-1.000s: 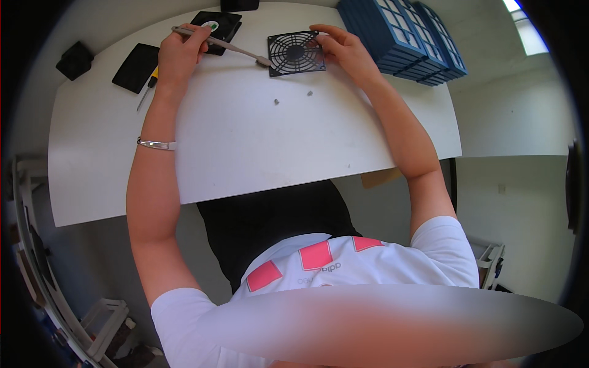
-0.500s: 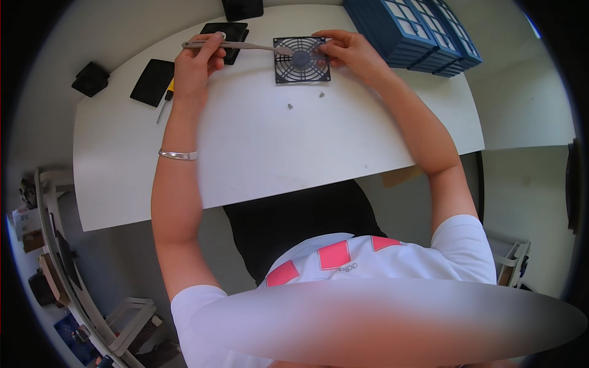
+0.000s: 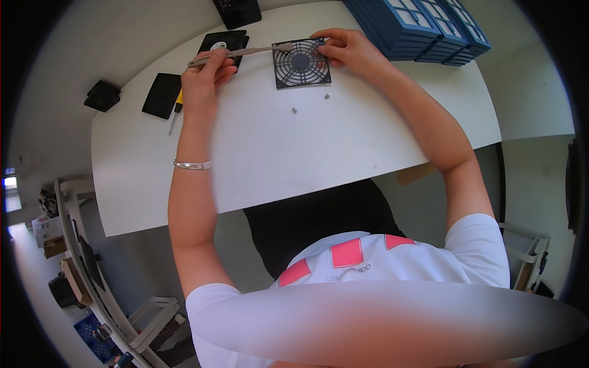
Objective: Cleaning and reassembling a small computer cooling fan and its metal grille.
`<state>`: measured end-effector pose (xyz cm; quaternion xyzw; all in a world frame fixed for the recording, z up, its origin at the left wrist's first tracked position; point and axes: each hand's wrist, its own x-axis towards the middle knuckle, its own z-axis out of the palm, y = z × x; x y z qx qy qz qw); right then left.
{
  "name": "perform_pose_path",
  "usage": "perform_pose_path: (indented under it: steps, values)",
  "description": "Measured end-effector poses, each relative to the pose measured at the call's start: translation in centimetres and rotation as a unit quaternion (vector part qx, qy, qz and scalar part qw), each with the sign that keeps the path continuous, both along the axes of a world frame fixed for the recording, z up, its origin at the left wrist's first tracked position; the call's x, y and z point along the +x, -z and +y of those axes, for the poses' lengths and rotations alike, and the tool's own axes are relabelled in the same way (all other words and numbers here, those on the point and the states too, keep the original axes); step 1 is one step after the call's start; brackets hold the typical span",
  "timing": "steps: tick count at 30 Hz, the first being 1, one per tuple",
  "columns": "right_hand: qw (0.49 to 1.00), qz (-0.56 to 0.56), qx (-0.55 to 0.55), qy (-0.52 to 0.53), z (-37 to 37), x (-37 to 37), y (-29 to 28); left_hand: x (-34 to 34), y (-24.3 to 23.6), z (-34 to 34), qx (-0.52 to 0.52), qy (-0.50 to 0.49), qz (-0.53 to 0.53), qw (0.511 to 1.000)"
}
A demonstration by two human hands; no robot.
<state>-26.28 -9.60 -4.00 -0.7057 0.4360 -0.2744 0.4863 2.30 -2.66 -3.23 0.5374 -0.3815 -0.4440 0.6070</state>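
Note:
Pinched in my left hand (image 3: 208, 72) is a slim grey-beige brush (image 3: 261, 49), shaped like a toothbrush. Its head lies over the upper part of a square black fan grille (image 3: 300, 63) with concentric rings. My right hand (image 3: 353, 50) grips the grille's upper right corner, with the fingers closed on the edge. The bristles are too small to make out. Just below the grille, two small screws (image 3: 294, 111) lie apart on the white table (image 3: 264, 153).
On the left are a black flat square piece (image 3: 161, 95), a yellow-handled screwdriver (image 3: 175, 113) and a black square part (image 3: 227, 40). Black objects stand beyond the table's far left edge (image 3: 102, 95). Stacked blue drawer units (image 3: 399, 30) fill the far right corner.
The brush head has moved up across the grille, toward its top edge. My right hand still holds the same corner. The whole view has shifted slightly.

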Motion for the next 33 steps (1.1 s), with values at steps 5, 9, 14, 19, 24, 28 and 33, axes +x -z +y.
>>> perform_pose_path:
  steps: [5,9,14,19,24,28,33]
  values:
    - [1.000,-0.009,-0.018,-0.009,0.1,0.0,0.0,-2.1,-0.3,0.6,-0.030,0.046,-0.016,0.998]
    - [0.998,-0.051,-0.006,-0.032,0.1,0.1,0.1,-1.8,-0.3,0.3,-0.013,0.033,0.000,0.999]
    - [0.998,-0.030,-0.009,-0.046,-0.2,-0.2,0.0,-3.2,-0.8,0.9,0.001,0.120,0.003,0.993]
    - [0.997,-0.063,-0.004,-0.036,-0.2,-0.1,0.2,-0.7,-0.8,0.1,-0.014,0.006,0.022,1.000]
    - [0.997,-0.069,-0.005,-0.045,-0.2,-0.2,-0.1,-2.8,-0.6,0.4,-0.004,0.061,0.059,0.996]
    - [0.994,-0.089,-0.001,-0.068,-0.2,0.0,-0.1,-3.4,-1.0,0.6,-0.009,0.083,0.030,0.996]
    - [0.994,-0.094,0.006,-0.064,0.0,0.0,0.1,-2.4,-0.6,0.3,0.005,0.031,0.055,0.998]
